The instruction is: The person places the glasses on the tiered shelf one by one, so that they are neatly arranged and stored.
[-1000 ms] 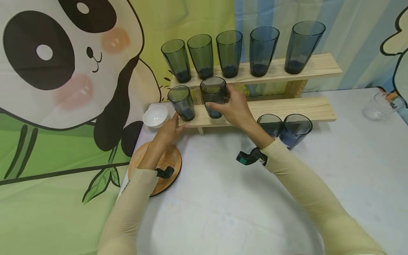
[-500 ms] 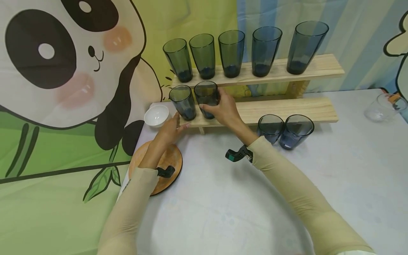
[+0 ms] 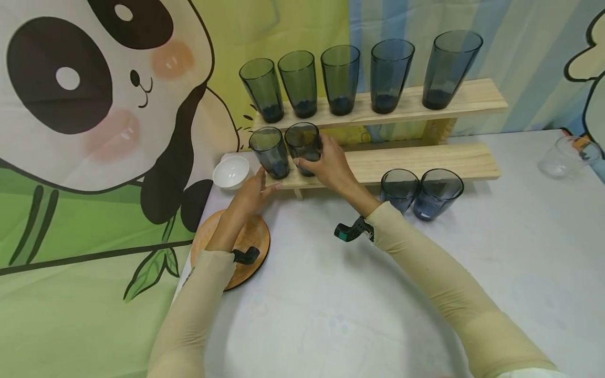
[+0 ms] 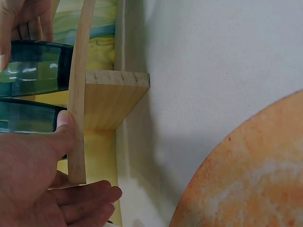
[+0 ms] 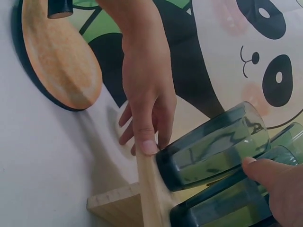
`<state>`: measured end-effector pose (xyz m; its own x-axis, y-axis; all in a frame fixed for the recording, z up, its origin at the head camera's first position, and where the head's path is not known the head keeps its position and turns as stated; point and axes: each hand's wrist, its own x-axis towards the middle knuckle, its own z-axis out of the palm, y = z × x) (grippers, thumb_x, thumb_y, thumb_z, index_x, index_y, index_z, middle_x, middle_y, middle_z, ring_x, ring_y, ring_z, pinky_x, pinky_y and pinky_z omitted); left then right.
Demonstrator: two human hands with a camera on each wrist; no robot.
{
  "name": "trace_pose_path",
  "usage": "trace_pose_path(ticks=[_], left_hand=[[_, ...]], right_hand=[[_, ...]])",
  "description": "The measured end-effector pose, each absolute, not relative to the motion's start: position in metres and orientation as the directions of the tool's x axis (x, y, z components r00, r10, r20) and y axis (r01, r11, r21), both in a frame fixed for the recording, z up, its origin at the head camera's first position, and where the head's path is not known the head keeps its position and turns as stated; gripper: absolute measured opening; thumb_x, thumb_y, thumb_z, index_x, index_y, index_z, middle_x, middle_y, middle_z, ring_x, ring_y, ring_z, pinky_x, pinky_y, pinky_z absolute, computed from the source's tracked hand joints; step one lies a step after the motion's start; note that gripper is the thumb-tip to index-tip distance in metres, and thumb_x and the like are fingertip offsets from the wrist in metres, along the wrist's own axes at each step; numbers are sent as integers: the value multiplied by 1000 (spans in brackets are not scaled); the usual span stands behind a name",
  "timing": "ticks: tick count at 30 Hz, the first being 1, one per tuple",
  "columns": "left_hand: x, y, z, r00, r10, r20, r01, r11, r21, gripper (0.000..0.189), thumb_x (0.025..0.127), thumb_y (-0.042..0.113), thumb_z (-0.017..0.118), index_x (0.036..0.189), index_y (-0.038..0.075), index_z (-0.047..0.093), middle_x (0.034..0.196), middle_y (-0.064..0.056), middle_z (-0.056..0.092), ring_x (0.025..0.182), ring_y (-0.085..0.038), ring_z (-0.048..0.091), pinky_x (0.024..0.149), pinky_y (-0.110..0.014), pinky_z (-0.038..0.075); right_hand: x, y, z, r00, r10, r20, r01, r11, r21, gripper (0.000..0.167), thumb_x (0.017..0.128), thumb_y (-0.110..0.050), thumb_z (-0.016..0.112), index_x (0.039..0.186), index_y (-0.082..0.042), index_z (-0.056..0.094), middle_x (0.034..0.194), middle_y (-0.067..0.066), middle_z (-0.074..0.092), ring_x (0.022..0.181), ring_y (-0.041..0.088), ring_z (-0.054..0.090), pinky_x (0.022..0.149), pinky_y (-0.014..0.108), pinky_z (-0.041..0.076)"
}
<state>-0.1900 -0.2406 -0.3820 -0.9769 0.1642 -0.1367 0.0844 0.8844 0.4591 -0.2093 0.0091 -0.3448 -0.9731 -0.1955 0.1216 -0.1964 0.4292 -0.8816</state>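
Note:
On the lower tier of a two-tier wooden shelf, my right hand grips a smoky blue-green glass, thumb on the near side and fingers behind. The glass stands upright beside another such glass at the tier's left end. My left hand holds that end of the board; in the left wrist view its thumb lies on the board near a glass base, with the fingers under it. Above, several matching glasses stand in a row on the upper tier.
Two more glasses stand on the white table before the shelf's right part. A white bowl is at the shelf's left, a round wooden plate under my left forearm. A clear glass vessel sits far right; printed cloth hangs behind.
My right hand has moved left and slightly down with its glass, bringing it close beside the left-end glass on the lower tier. My left hand has stayed at the board's end.

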Motion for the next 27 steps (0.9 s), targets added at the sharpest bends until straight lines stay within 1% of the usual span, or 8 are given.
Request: trace_pose_path(ticks=[5, 9, 12, 13, 17, 21, 24, 27], left_hand=[[-190, -242, -383, -978, 160, -134, 80, 882, 465, 91, 109, 47, 57, 166, -7, 10, 162, -33, 37, 151, -45, 39, 123, -54, 33], [-191, -243, -384, -978, 158, -135, 80, 885, 458, 91, 109, 48, 56, 166, -7, 10, 163, -33, 36, 152, -45, 37, 124, -54, 32], [-192, -243, -386, -976, 167, -138, 87, 886, 455, 91, 109, 48, 55, 165, -8, 10, 162, -32, 38, 151, -45, 38, 124, -53, 32], [-192, -243, -386, -976, 170, -139, 88, 884, 458, 92, 109, 48, 55, 165, -8, 10, 161, -32, 40, 151, -45, 39, 124, -53, 33], [-192, -243, -387, -975, 171, -145, 85, 880, 468, 92, 109, 49, 55, 165, -8, 10, 159, -33, 43, 149, -45, 42, 123, -54, 34], [-190, -243, -385, -976, 163, -142, 78, 880, 469, 92, 109, 50, 55, 165, -8, 10, 160, -32, 43, 150, -45, 40, 123, -54, 33], [-191, -243, -385, -976, 163, -143, 79, 882, 465, 92, 109, 50, 54, 165, -8, 10, 161, -32, 41, 151, -45, 39, 124, -54, 32], [-192, -244, -385, -976, 160, -146, 76, 883, 463, 92, 109, 50, 54, 165, -8, 10, 162, -31, 39, 152, -45, 37, 124, -54, 31]], right_hand=[[-199, 20, -328, -968, -248, 36, -155, 477, -865, 98, 94, -46, 80, 165, -5, 28, 165, 19, 39, 151, 36, 40, 120, 53, 38], [-185, 40, -309, -947, -321, -28, -146, 503, -852, 99, 93, -51, 79, 166, -8, 28, 166, 15, 39, 152, 34, 41, 118, 54, 40], [-172, 65, -295, -929, -367, -51, -158, 517, -841, 99, 93, -54, 78, 167, -12, 27, 169, 12, 37, 154, 32, 39, 120, 52, 39], [-168, 74, -292, -924, -379, -46, -170, 517, -839, 100, 94, -53, 78, 168, -13, 25, 170, 11, 36, 155, 31, 37, 121, 51, 38], [-154, 122, -283, -925, -376, 52, -240, 474, -847, 87, 97, -44, 78, 165, -14, 34, 167, 11, 40, 153, 30, 41, 124, 47, 35], [-147, 176, -284, -945, -308, 114, -252, 460, -851, 77, 98, -39, 77, 162, -16, 41, 164, 10, 45, 152, 29, 43, 122, 47, 38], [-140, 214, -294, -966, -245, 86, -203, 505, -839, 76, 99, -40, 76, 163, -17, 41, 165, 9, 44, 153, 31, 41, 117, 30, 43], [-132, 243, -313, -975, -211, 67, -174, 545, -820, 76, 100, -37, 76, 163, -14, 41, 164, 13, 44, 153, 32, 41, 107, 10, 43]])
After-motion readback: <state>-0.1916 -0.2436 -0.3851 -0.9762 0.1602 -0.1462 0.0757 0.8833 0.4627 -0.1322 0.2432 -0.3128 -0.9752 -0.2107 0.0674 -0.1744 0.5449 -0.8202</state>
